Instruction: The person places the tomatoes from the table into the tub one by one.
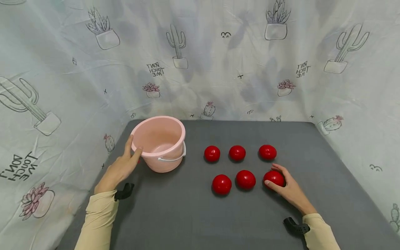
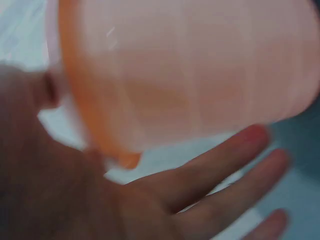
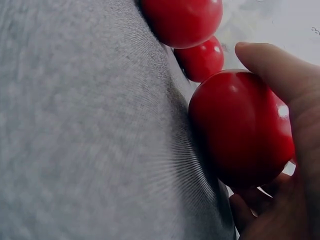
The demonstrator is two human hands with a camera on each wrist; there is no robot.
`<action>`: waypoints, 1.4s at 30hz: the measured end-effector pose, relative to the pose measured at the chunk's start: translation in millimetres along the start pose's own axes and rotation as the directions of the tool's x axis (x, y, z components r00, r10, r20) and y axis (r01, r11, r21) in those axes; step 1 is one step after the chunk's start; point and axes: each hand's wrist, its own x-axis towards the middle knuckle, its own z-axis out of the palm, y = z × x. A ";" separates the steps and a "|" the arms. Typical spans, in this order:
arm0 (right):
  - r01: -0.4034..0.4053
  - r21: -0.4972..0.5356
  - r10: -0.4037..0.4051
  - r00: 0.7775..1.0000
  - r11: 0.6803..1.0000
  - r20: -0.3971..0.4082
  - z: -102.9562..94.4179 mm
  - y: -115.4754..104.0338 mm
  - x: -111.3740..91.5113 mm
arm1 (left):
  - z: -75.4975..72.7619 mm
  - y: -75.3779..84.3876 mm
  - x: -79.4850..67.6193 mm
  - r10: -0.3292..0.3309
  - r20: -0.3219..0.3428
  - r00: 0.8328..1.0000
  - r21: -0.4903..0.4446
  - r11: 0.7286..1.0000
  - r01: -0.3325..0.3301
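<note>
A pale pink bucket (image 1: 165, 163) with a white handle stands at the back left. My left hand (image 1: 120, 170) holds its near-left rim between thumb and forefinger, and the other fingers stretch out along the outside wall in the left wrist view. On the right, my right hand (image 1: 292, 189) curls its thumb and fingers round a glossy, slightly flattened red ball (image 3: 240, 130) that sits right at the table surface. Two similar balls, the middle ball (image 1: 245, 180) and the left ball (image 1: 222, 184), lie in the same row.
Behind that row lie three more red balls: a left one (image 1: 212, 153), a middle one (image 1: 237, 153) and a right one (image 1: 267, 152). A grey table (image 1: 193, 215) carries everything. A white curtain (image 1: 206, 52) with cactus drawings surrounds its back and sides.
</note>
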 end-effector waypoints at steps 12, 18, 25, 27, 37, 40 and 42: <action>-0.113 0.005 0.113 0.993 0.994 -0.016 7.3 -2.5 0.5 | -3.9 16.4 37.3 0.049 0.110 0.993 -0.132 0.991 -0.034; -0.112 0.001 0.111 0.991 0.994 -0.077 2.4 3.4 -11.4 | 6.3 27.2 45.8 0.072 0.136 0.988 -0.159 0.986 -0.050; -0.009 0.017 0.011 0.993 1.000 -0.121 -14.8 -12.2 15.0 | 2.8 26.0 50.2 0.060 0.163 0.985 -0.129 0.991 -0.039; 0.020 0.026 -0.017 0.992 0.999 -0.125 -22.8 -25.0 30.7 | 1.8 23.1 51.2 0.051 0.175 0.983 -0.130 0.991 -0.028; 0.125 0.095 -0.109 0.982 0.988 -0.156 -54.3 -97.4 93.6 | 3.6 20.4 50.3 0.065 0.177 0.982 -0.157 0.987 -0.037; 0.189 0.114 -0.168 0.971 0.975 -0.172 -54.4 -120.9 110.8 | 3.1 21.3 50.4 0.048 0.168 0.985 -0.146 0.989 -0.023; 0.226 0.126 -0.201 0.961 0.966 -0.189 -53.6 -136.6 120.8 | 2.8 21.8 50.0 0.040 0.160 0.986 -0.138 0.990 -0.018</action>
